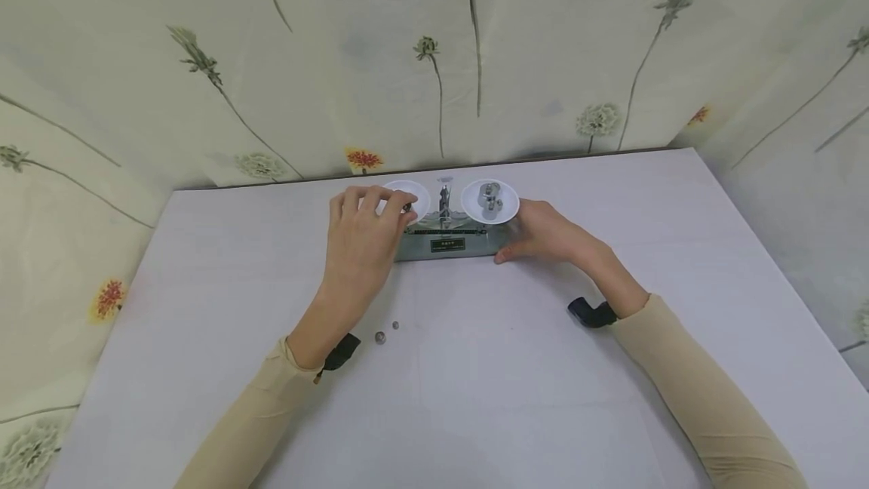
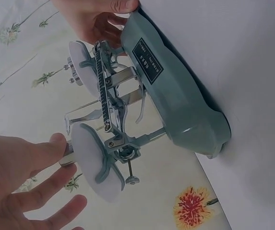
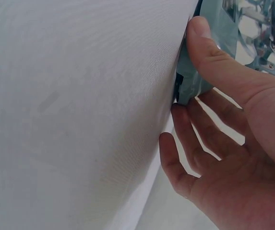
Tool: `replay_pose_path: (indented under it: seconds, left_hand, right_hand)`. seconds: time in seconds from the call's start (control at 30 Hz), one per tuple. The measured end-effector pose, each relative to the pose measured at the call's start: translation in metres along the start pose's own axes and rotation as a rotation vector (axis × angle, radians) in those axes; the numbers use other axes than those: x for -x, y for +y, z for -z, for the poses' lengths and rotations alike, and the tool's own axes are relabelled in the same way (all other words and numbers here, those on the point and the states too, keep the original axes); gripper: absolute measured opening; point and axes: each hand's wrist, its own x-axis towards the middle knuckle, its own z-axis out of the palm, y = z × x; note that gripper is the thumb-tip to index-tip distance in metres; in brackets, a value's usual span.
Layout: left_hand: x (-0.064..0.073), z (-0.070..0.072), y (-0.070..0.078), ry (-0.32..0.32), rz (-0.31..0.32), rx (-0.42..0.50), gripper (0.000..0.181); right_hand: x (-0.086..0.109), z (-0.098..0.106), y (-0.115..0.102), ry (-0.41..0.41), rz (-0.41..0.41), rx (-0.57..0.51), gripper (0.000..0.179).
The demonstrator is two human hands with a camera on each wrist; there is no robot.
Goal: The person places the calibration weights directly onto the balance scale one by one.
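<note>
A grey-green balance scale [image 1: 448, 246] stands near the table's far edge, its two white pans facing up. Between thumb and fingers, my left hand [image 1: 360, 240] pinches a small metal weight [image 2: 67, 157] at the left pan [image 1: 421, 198]. The left wrist view shows that weight right against the pan's upper face. At the other end, my right hand [image 1: 546, 231] grips the scale's base, with the thumb [image 3: 209, 45] on its front and the fingers around its end. Several shiny metal weights [image 1: 490, 201] sit on the right pan [image 1: 471, 204].
Two small metal weights [image 1: 380, 337] lie on the white-covered table [image 1: 475, 398], right of my left wrist. Behind the table hangs a flowered cloth [image 1: 380, 59]. A black wrist camera [image 1: 588, 313] shows beneath my right wrist.
</note>
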Motion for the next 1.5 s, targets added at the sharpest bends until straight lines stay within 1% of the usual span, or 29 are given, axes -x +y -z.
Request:
replay_pose_path:
  seconds: [0.23,0.47,0.6,0.73,0.9,1.17,1.5]
  left_hand:
    - [-0.0029,-0.0037,-0.0032,0.0,0.006,0.011,0.022]
    - [-0.0059,-0.0051,-0.0028,0.003,0.009,0.017,0.022]
    - [-0.0073,-0.0047,-0.0029,-0.019,0.019,0.02,0.022]
    - [-0.0076,-0.0052,-0.0039,-0.043,0.043,0.025,0.02]
    - [-0.0068,-0.0048,-0.0036,-0.045,0.058,0.039,0.017]
    - [-0.0052,-0.0038,-0.0027,-0.058,0.045,0.036,0.017]
    - [-0.0007,0.0004,0.0001,-0.051,0.028,0.039,0.016]
  right_hand:
    - [-0.0007,0.0008,-0.0028,-0.004,0.004,-0.001,0.098]
    - [-0.0016,0.0014,-0.0022,0.002,-0.004,0.016,0.098]
    - [-0.0014,0.0014,-0.0024,0.004,0.001,0.01,0.099]
    - [-0.0015,0.0014,-0.0026,0.003,0.005,0.009,0.099]
    - [-0.0021,0.0015,-0.002,0.003,0.002,0.015,0.099]
    - [-0.0019,0.0009,-0.0007,-0.001,-0.005,0.003,0.099]
    - [-0.0005,0.0004,-0.0009,0.004,-0.007,0.005,0.1]
